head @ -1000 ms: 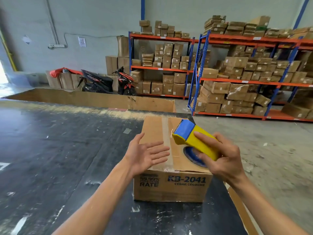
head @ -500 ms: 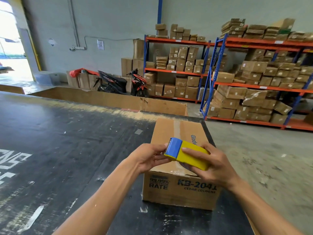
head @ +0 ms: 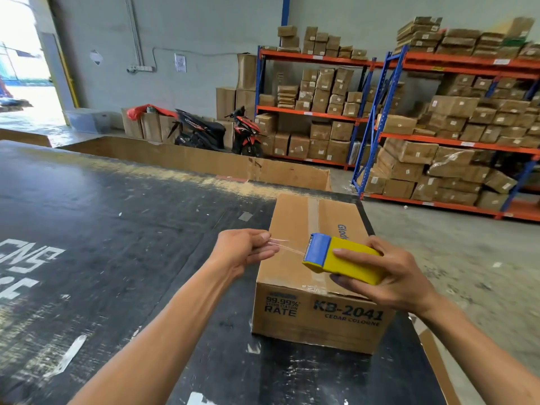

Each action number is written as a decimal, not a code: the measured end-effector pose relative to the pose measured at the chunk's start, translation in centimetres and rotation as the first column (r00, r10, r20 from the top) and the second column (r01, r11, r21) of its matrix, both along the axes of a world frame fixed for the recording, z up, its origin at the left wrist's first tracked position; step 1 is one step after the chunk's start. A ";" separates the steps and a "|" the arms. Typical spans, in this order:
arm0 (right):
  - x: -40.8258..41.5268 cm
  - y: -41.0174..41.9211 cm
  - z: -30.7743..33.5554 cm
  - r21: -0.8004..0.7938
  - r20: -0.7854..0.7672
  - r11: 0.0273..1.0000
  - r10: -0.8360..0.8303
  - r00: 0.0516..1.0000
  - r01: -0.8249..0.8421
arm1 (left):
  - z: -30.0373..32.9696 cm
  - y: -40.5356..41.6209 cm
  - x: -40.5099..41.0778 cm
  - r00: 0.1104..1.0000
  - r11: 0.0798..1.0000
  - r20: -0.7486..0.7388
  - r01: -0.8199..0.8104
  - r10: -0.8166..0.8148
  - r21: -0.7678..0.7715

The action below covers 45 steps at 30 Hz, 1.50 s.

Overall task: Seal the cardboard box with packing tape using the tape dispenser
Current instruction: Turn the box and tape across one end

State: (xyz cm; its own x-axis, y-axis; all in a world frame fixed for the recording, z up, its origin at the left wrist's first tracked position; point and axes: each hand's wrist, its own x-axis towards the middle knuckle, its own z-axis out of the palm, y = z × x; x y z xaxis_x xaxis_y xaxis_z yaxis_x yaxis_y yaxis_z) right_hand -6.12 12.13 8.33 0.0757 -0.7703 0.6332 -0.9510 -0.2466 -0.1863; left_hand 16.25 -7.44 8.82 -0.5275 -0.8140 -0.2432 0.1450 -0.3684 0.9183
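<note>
A brown cardboard box [head: 295, 320] printed "KB-2041" stands on the black table, its flaps closed, with a strip of clear tape along the top seam. My right hand [head: 397, 280] grips a yellow tape dispenser [head: 346, 263] with a blue front, held just above the box's near end. My left hand [head: 242, 252] hovers at the box's left edge and pinches the free end of the clear tape [head: 287, 247]. The tape stretches thin from my fingers to the dispenser's blue mouth.
The black worn table [head: 117, 258] spreads wide to the left with white lettering. A low cardboard wall [head: 204, 160] lines its far edge. Behind stand a scooter [head: 216, 133] and orange-blue racks [head: 377, 118] full of boxes. Concrete floor lies to the right.
My left hand went from open above the box to the dispenser's mouth, then drew away leftward with the tape end pinched. The dispenser stayed in my right hand.
</note>
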 end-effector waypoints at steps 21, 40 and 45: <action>2.5 0.5 -1.0 0.353 -0.213 0.923 -0.078 0.974 0.151 | -10.7 2.9 0.8 0.870 0.680 0.248 -0.127 0.425 -0.722; 3.1 -0.4 -0.3 0.429 -0.284 0.867 -0.139 0.949 0.255 | -10.0 -1.8 0.7 0.863 -0.294 0.437 0.499 0.254 -0.815; 3.2 -0.5 -0.1 0.441 -0.284 0.862 -0.128 0.950 0.248 | -11.9 -3.4 0.0 0.717 -0.218 0.674 0.696 0.176 -0.684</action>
State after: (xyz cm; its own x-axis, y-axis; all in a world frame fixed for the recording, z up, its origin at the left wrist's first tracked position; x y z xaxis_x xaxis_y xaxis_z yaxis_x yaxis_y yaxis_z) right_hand -2.88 11.68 8.21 -0.0002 -0.9840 0.1779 -1.0000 0.0007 0.0027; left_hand 16.22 -10.83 -3.11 -0.9517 -0.1485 0.2688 -0.1278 0.9874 0.0932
